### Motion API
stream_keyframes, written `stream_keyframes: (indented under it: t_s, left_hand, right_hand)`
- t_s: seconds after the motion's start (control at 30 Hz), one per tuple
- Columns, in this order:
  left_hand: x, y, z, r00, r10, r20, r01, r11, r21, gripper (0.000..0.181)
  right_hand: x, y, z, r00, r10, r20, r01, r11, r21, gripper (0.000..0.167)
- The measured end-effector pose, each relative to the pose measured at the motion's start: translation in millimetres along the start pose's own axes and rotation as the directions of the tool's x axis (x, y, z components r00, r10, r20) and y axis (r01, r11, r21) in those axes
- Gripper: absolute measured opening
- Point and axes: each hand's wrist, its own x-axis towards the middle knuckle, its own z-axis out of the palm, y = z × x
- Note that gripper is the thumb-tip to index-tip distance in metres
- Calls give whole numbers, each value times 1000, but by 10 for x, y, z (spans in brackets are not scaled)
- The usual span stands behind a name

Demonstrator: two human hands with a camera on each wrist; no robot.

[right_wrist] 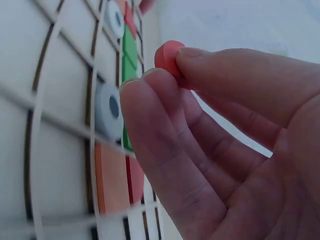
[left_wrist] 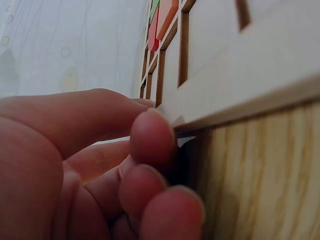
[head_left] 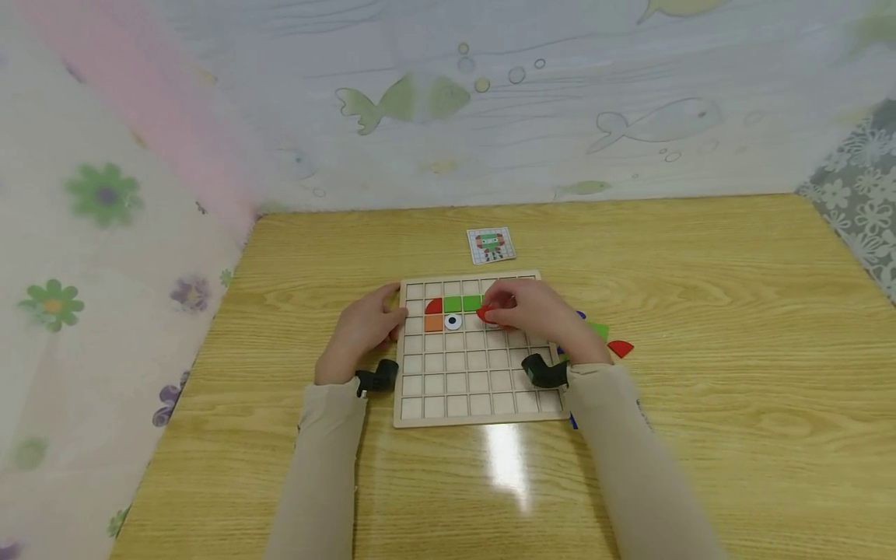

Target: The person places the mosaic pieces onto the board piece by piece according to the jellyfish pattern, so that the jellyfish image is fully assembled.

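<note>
At its left side, the wooden grid board [head_left: 434,385] is gripped by my left hand [head_left: 364,327]; the left wrist view shows this hand's [left_wrist: 102,197] fingers bent against the edge. Over the board's upper right part, my right hand [head_left: 535,311] pinches a red piece [head_left: 482,314] between thumb and fingers, seen held off the grid in the right wrist view. Set in the grid are a red quarter-round piece [head_left: 435,306], green squares [head_left: 453,304], an orange square [head_left: 434,323] and an eye piece [head_left: 453,321]. A second eye piece [right_wrist: 109,112] lies beneath the right hand.
Behind the board lies a small picture card [head_left: 491,245]. Right of the board are loose pieces, among them a red one [head_left: 621,348] and a green one [head_left: 598,331], partly hidden by the right arm. A patterned wall [head_left: 525,155] stands at the table's far edge.
</note>
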Motion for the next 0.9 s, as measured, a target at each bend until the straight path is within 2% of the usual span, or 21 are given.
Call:
stream_keyframes:
  t_s: [0.13, 0.47, 0.67, 0.9]
  left_hand:
    - [3, -5, -1, 1000, -4, 3, 4, 1000, 7, 57]
    - [2, 20, 8, 1000, 4, 4, -4, 1000, 9, 56]
    - [2, 20, 13, 1000, -4, 4, 4, 1000, 1, 56]
    - [3, 13, 2, 1000, 4, -3, -4, 1000, 8, 55]
  right_hand:
    - [61, -49, 69, 1000, -13, 2, 13, 1000, 28, 11]
    - [114, -208, 294, 998, -56, 2, 56, 998, 17, 11]
    - [147, -314, 471, 998, -55, 2, 55, 998, -25, 9]
    - [150, -426, 598, 997, -69, -42, 65, 993, -97, 7]
